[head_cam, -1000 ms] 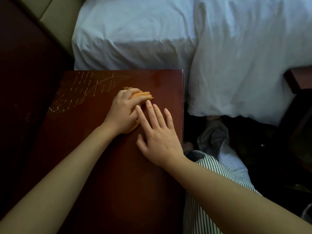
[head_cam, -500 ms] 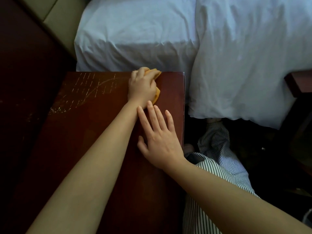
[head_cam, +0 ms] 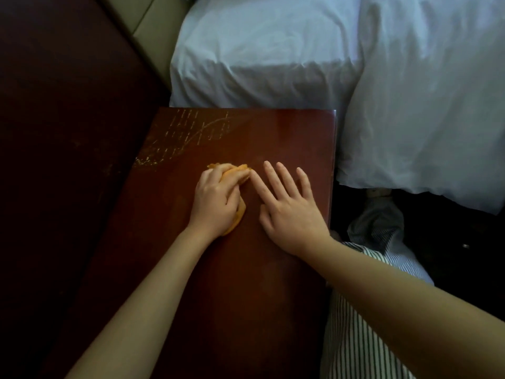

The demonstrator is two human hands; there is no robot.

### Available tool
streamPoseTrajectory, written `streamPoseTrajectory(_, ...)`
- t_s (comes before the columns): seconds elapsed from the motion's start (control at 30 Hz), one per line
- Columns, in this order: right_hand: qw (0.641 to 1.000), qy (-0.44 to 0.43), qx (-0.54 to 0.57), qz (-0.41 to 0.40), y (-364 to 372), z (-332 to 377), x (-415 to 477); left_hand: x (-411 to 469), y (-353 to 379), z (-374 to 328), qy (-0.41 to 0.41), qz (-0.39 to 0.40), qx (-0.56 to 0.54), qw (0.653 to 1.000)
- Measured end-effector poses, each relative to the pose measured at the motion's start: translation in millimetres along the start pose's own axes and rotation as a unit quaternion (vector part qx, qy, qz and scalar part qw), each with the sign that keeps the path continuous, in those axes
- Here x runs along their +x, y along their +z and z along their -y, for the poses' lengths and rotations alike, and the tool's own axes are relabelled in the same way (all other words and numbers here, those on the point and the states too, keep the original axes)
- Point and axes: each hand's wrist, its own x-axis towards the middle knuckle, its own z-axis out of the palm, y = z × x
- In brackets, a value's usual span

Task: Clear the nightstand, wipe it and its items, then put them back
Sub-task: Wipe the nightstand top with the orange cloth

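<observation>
The dark red wooden nightstand (head_cam: 246, 283) fills the lower middle of the head view, with pale scratch marks near its far left corner. My left hand (head_cam: 214, 205) presses a bunched orange cloth (head_cam: 237, 173) onto the top, near the middle. The cloth shows beyond my fingers and under my palm. My right hand (head_cam: 289, 209) lies flat on the top just to the right of it, fingers spread, holding nothing. No other items are on the nightstand.
A bed with white sheets (head_cam: 259, 56) runs along the far edge, and a white duvet (head_cam: 426, 99) hangs at the right. A dark wooden panel (head_cam: 62, 132) borders the left. My striped trouser leg (head_cam: 355, 343) is at the lower right, over a dark floor.
My left hand pushed the cloth to the far edge of the nightstand half a second ago and has now pulled it back to the middle. My right hand stayed flat in place.
</observation>
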Motion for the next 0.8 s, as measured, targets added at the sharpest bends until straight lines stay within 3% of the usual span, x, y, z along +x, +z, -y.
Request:
streamPoseTrajectory(0.2,0.998,-0.058,-0.011,0.029,-2.6,-1.3,-0.7,-49.5,-28.3,56.7,-0.087,-0.026,0.01,0.996)
streamPoseTrajectory(0.37,0.988,-0.146,-0.015,0.043,0.7,-3.4,-0.6,-55.4,-50.6,103.0,-0.221,-0.099,0.029,0.97)
streamPoseTrajectory(0.57,0.991,-0.125,0.001,0.041,1.9,-3.4,1.5,-5.5,-58.0,125.7,-0.354,-0.141,0.033,0.924)
streamPoseTrajectory(0.8,0.993,-0.112,0.005,0.046,1.6,-3.2,1.9,10.7,-58.5,132.4,-0.286,-0.107,0.01,0.952)
